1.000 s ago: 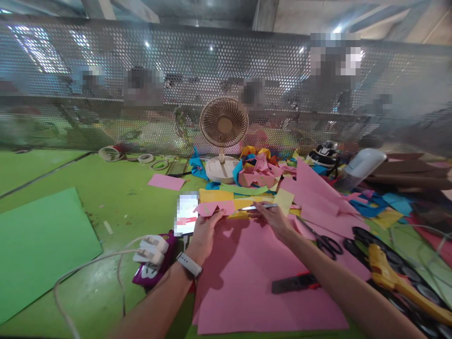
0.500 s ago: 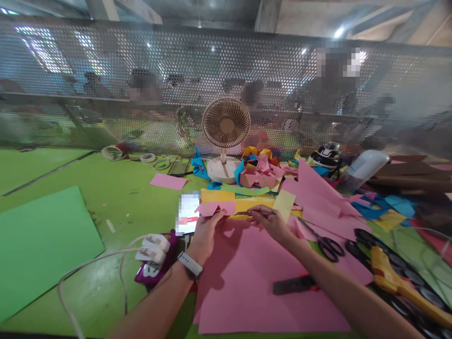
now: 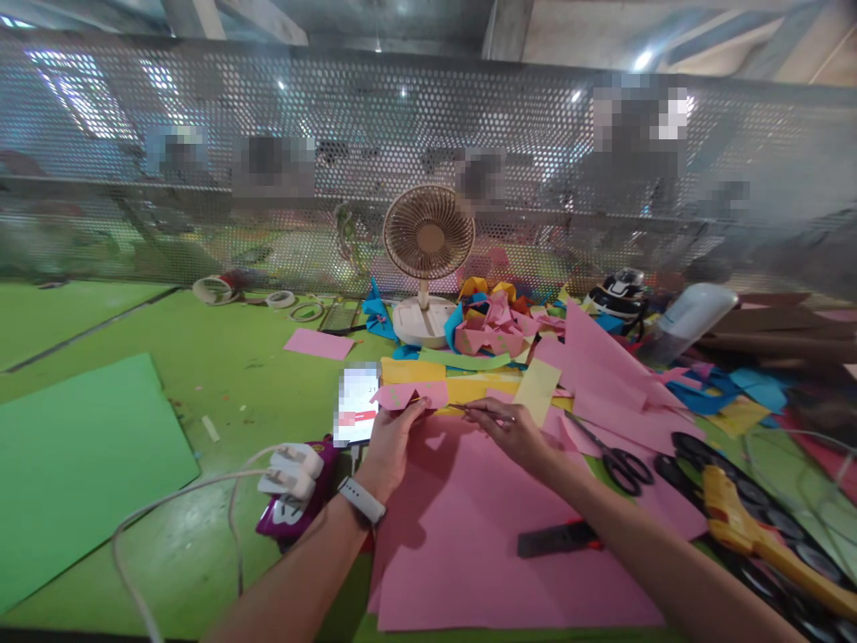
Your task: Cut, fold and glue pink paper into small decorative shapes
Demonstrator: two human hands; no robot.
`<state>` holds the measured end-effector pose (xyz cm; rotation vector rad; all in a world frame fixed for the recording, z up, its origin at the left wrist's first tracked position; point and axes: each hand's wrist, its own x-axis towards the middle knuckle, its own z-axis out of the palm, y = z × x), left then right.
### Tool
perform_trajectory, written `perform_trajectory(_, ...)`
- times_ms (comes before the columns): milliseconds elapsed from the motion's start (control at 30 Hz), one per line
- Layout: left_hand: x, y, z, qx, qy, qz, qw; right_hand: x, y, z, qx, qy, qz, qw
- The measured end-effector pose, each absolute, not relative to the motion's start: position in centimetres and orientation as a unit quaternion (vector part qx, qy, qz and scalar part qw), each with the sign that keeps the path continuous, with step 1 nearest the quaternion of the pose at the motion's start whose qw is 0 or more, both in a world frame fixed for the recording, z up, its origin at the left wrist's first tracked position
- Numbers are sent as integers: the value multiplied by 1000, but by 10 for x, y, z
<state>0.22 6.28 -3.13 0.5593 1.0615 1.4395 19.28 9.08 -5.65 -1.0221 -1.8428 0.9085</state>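
A large pink paper sheet (image 3: 482, 536) lies in front of me on the green table (image 3: 201, 375). My left hand (image 3: 392, 442), with a white watch on the wrist, pinches the sheet's far left edge beside a small pink scrap (image 3: 408, 394). My right hand (image 3: 505, 429) is closed round a thin metal blade (image 3: 478, 409), a craft knife by its look, whose tip lies at the sheet's far edge. Both hands are close together at that edge.
A phone (image 3: 357, 405) lies left of my left hand, plugs and a cable (image 3: 287, 471) nearer me. Scissors (image 3: 612, 457), a yellow glue gun (image 3: 750, 527), a black-red cutter (image 3: 559, 538), coloured paper scraps and a small fan (image 3: 428, 259) crowd the right and back. A green sheet (image 3: 73, 464) lies left.
My right hand has drawn the blade leftwards and a little towards me along the paper's far edge. The left hand has stayed in place.
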Motion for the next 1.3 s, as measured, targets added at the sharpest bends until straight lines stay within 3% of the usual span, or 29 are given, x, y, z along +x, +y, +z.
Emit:
perform_trajectory(400, 4, 62, -31, 252, 444, 625, 590, 194, 82, -46, -374, -776, 337, 379)
perform_trajectory(700, 4, 62, -31, 245, 451, 621, 592, 186, 88, -60, -426, -697, 383, 431)
perform_trajectory(1300, 4, 62, -28, 235, 458, 621, 592, 187, 87, -53, -434, -701, 375, 425)
